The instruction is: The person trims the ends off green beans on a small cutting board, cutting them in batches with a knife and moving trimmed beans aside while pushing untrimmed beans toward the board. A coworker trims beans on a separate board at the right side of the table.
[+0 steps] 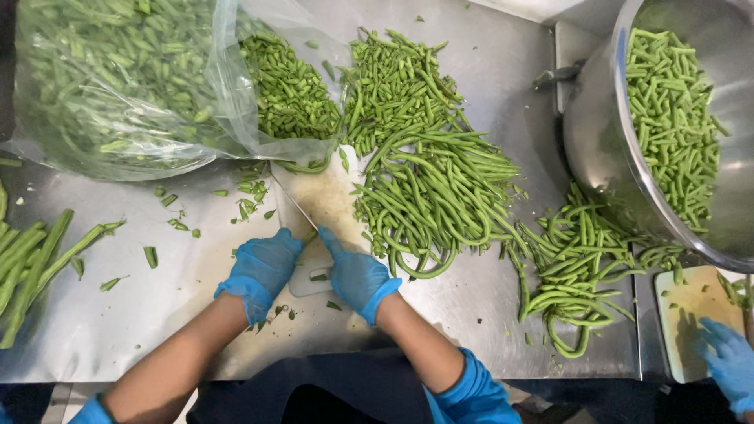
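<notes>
Steel table (118, 330) under me: near its front edge my left hand (263, 267) clamps the knife (292, 200), my right hand (355, 273) lies flat, fingers together, on the cutting board (330, 200).

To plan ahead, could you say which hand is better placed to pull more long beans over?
Probably the right hand: it lies beside the pile of long beans, while the left hand is farther away.
</notes>
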`<state>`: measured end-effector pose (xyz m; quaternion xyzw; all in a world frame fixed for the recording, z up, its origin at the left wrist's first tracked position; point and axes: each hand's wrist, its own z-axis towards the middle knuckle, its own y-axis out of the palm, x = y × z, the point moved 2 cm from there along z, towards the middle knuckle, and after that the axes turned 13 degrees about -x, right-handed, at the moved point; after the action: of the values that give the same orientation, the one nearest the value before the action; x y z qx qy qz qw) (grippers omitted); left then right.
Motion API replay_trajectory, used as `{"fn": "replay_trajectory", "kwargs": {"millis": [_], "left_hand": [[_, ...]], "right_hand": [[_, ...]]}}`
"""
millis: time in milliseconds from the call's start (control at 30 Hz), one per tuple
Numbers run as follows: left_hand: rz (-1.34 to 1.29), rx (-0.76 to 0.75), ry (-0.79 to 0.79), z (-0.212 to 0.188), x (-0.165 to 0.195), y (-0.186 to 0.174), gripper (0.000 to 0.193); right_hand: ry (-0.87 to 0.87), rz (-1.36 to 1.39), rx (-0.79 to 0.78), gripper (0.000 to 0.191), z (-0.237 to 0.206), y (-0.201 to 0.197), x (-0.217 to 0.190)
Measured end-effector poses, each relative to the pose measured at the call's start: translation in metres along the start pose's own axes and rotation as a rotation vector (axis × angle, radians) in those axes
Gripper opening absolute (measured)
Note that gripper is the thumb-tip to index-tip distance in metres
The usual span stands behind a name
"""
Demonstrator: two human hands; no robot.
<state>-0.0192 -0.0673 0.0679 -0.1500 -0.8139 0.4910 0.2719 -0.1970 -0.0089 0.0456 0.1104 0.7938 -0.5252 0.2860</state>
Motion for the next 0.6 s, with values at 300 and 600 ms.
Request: {"fn": "replay_trajectory", "kwargs": {"millis": [300,600], "left_hand": [[-0.151,0.173,0.03,0.021,-0.009,-0.042,0.024],[-0.142,0.285,0.152,0.06,-0.004,-0.074,0.019]], "right_hand": [[0.227,0.014,0.021,0.067,-0.042,-0.002,0.034],[0.339,0.58,0.04,0.062,-0.062,-0.031,0.02]]}}
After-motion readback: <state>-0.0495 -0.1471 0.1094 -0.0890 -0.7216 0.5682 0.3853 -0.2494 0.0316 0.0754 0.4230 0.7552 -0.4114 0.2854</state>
